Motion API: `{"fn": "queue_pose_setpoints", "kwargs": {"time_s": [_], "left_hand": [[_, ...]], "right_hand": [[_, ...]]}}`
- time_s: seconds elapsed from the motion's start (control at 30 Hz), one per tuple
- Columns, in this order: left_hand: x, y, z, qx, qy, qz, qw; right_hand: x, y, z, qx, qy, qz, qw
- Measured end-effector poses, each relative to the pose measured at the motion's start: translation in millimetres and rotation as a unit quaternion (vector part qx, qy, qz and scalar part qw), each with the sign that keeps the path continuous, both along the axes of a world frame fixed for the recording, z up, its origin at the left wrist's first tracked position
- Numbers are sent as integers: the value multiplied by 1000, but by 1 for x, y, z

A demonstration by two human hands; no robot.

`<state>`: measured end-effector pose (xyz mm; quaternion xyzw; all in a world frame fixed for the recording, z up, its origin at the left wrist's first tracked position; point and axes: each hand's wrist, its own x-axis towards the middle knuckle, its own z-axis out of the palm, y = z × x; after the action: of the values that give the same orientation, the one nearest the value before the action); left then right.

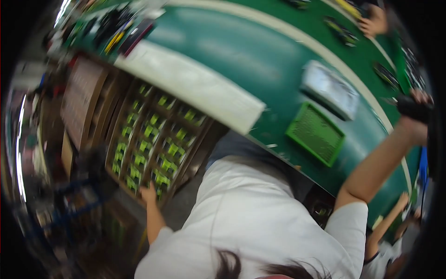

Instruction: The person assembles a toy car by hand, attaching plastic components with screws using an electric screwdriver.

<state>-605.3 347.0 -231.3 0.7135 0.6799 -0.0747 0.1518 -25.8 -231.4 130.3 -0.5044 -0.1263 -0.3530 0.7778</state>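
Note:
At the near edge of a partitioned cardboard box, my left hand is beside the lowest lime-green and black parts. Motion smears its fingers, so I cannot tell whether they grip a part or the box rim. On the far right my raised right hand is closed around a black power screwdriver, whose thin metal tip points left. Below and left of that hand, a lime-green perforated tray lies on the green worktable. Behind the tray sits a pale, plastic-looking package.
A long white sheet runs along the table's near edge. More cardboard boxes stand at left. Dark and lime devices rest on the green conveyor belt. Co-workers' hands show at the upper right, and an arm lower right.

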Motion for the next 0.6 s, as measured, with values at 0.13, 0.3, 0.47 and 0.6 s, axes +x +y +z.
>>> {"fn": "queue_pose_setpoints", "kwargs": {"time_s": [0.13,0.3,0.47,0.6], "left_hand": [[4,3,1,6,71,-40,997],[-30,5,2,109,3,-122,987],[96,25,30,289,101,-214,928],[371,-41,235,318,-395,-401,763]], "right_hand": [[-11,-53,9,105,-34,186,976],[-33,-91,22,130,-62,71,987],[-34,-107,6,195,-109,83,971],[-29,-117,4,233,-126,95,960]]}}
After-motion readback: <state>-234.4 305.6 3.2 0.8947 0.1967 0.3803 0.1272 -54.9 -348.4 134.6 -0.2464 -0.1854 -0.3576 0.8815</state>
